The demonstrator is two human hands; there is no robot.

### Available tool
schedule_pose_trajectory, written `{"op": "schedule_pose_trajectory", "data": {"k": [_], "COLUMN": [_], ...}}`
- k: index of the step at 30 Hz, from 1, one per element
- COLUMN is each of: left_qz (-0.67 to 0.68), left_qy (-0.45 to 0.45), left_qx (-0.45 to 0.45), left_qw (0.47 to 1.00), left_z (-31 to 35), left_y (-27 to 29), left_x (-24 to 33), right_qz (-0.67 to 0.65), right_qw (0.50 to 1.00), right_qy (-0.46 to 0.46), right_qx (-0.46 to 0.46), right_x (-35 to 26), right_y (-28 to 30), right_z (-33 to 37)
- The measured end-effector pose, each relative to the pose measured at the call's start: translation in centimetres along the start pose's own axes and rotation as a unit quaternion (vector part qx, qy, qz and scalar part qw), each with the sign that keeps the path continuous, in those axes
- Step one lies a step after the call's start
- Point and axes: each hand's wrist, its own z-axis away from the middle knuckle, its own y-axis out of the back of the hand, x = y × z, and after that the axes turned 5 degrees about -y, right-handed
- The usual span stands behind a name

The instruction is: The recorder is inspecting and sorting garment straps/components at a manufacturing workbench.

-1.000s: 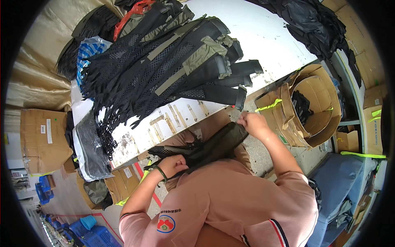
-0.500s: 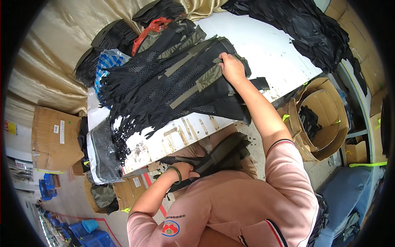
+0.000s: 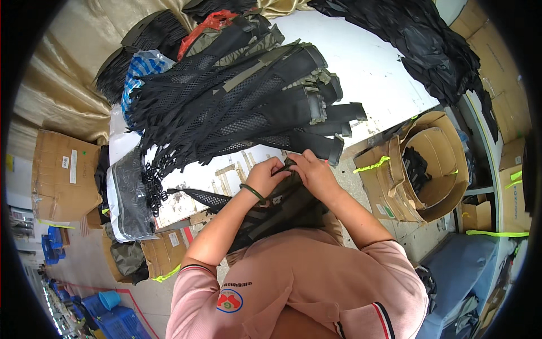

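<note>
Both hands meet in front of me, just off the table's near edge. My left hand (image 3: pixel 267 178), a green bangle on its wrist, pinches the edge of a dark fabric strap piece (image 3: pixel 288 208). My right hand (image 3: pixel 314 172) grips the same edge close beside it, fingers pressed together. The piece hangs down over my lap, and its narrow mesh end reaches left past my left forearm. Beyond my hands, a pile of black mesh strap pieces (image 3: pixel 226 121) with olive and camouflage patches is spread on the white table (image 3: pixel 361 51). Their thin webbing tails point left.
Black plastic buckles (image 3: pixel 152 183) and a clear bag (image 3: pixel 131 198) lie at the table's left edge. An open cardboard box (image 3: pixel 389 186) stands to the right, another carton (image 3: pixel 68 175) to the left. Black fabric (image 3: pixel 406 45) is heaped at the far right.
My right hand has come back from the pile to meet my left hand, which has risen. A camouflage-patched piece has left the pile's near side; both hands now hold a strap piece's edge.
</note>
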Motion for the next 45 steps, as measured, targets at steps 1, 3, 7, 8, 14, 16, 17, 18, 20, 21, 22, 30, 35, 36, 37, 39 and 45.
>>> {"op": "schedule_pose_trajectory", "data": {"k": [1, 3, 7, 8, 14, 16, 17, 18, 20, 21, 22, 30, 35, 36, 37, 39, 45], "left_qz": [0.006, 0.008, -0.056, -0.117, -0.116, -0.034, -0.034, -0.029, -0.019, -0.019, 0.006, 0.376, 0.360, 0.320, 0.320, 0.345, 0.152], "left_qy": [-0.009, -0.010, -0.138, -0.234, -0.206, -0.093, -0.093, -0.102, -0.120, -0.120, -0.077, 0.060, 0.020, -0.019, -0.018, 0.011, -0.066], "left_qx": [0.004, -0.001, 0.031, 0.056, 0.001, 0.014, 0.010, 0.031, 0.052, 0.051, 0.009, 0.017, 0.026, 0.021, 0.021, 0.019, 0.018], "left_qw": [1.000, 1.000, 0.988, 0.964, 0.972, 0.995, 0.995, 0.994, 0.991, 0.991, 0.997, 0.925, 0.933, 0.947, 0.947, 0.938, 0.986], "left_z": [0.2, 0.6, 1.9, 2.4, 4.8, 4.7, 4.7, 4.6, 4.5, 4.5, 4.4, 4.3, 4.2, 4.2, 4.2, 4.3, 4.4], "left_y": [-0.6, -1.3, -2.2, -2.4, -3.3, -2.7, -2.3, -2.0, -1.8, -1.8, -1.7, -1.4, -0.5, -0.4, -0.2, 0.0, -1.0], "left_x": [-0.2, -0.5, 0.2, 0.8, 0.3, 0.2, 0.2, 0.4, 0.2, 0.3, 0.6, -0.6, -0.9, -0.7, -0.6, -0.2, 1.2], "right_qz": [0.021, 0.024, 0.036, -0.013, -0.382, -0.384, -0.373, -0.358, -0.332, -0.307, -0.306, -0.517, -0.652, -0.673, -0.673, -0.733, -0.171], "right_qw": [1.000, 1.000, 0.994, 0.997, 0.885, 0.878, 0.897, 0.913, 0.917, 0.918, 0.918, 0.784, 0.631, 0.622, 0.622, 0.558, 0.970], "right_qy": [0.004, 0.011, 0.093, 0.050, -0.268, -0.284, -0.234, -0.181, -0.183, -0.183, -0.188, -0.275, -0.244, -0.220, -0.221, -0.266, -0.092], "right_qx": [-0.017, -0.010, 0.037, 0.054, 0.002, -0.019, -0.042, -0.067, -0.121, -0.173, -0.168, -0.203, -0.343, -0.335, -0.335, -0.284, -0.147], "right_x": [0.3, 0.9, 1.2, 1.6, 4.7, 2.8, 2.0, 1.5, 1.1, 0.9, 0.8, 1.7, 1.4, 1.3, 1.1, 0.8, 0.6], "right_y": [0.0, 0.2, 0.4, -0.1, -0.7, 0.0, 0.1, 0.3, 0.6, 0.6, 0.4, 0.2, 0.1, -0.2, -0.2, -0.1, 0.0], "right_z": [0.4, 0.2, -1.0, -1.0, -0.8, -0.1, 0.2, 0.6, 1.3, 1.7, 1.9, 1.8, 3.4, 3.5, 3.6, 3.9, 4.4]}}
